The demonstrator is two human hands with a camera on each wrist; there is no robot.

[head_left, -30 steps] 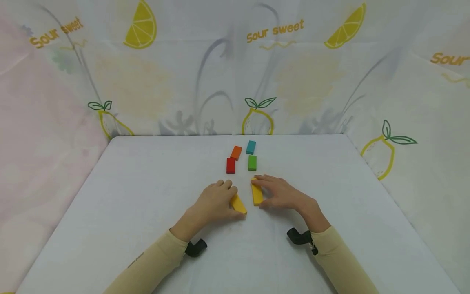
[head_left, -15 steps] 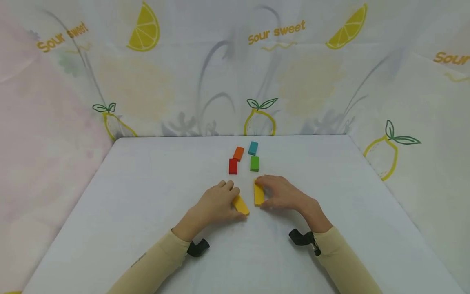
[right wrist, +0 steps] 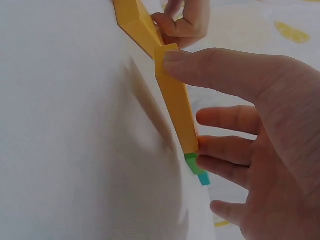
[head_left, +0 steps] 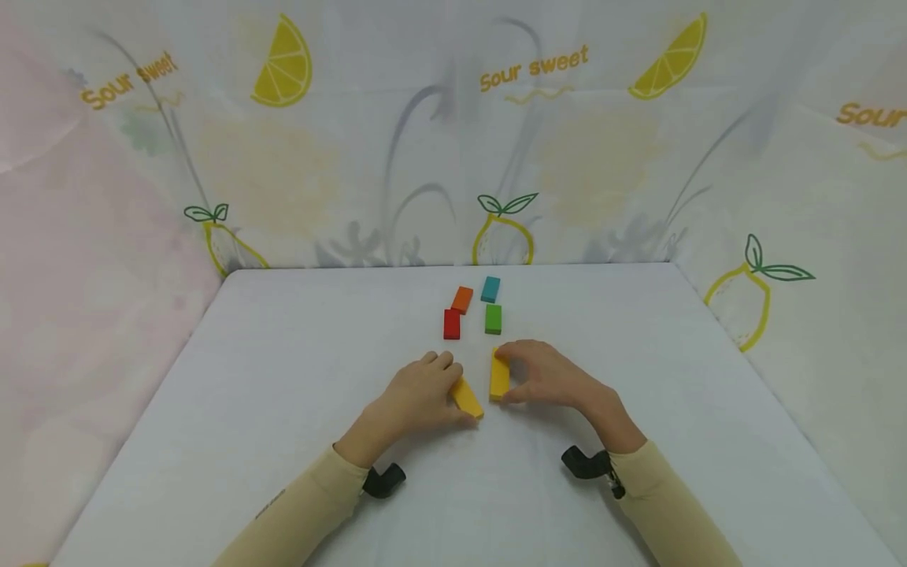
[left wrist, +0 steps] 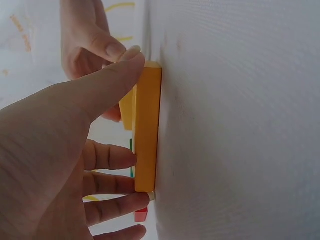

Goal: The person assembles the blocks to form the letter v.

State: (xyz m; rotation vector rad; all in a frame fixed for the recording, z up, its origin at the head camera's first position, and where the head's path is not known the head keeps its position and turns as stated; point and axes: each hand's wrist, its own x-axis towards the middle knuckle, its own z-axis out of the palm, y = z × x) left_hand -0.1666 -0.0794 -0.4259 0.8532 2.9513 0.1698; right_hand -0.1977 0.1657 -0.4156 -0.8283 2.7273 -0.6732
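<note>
A white table point(head_left: 212, 409) spreads beneath both hands. The left hand point(head_left: 418, 394) pinches a slanted yellow block point(head_left: 467, 398) end to end between thumb and fingers; the right hand point(head_left: 544, 374) likewise pinches a straighter yellow block point(head_left: 499, 382) at its left. Beyond the hands lie smaller red point(head_left: 451, 325), green point(head_left: 493, 320), orange point(head_left: 462, 300) and blue blocks point(head_left: 490, 289).

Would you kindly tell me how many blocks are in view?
6: the left hand holds one yellow block, the right hand another yellow block; beyond lie the red block and orange block, and, to their right, the green block and blue block.
</note>
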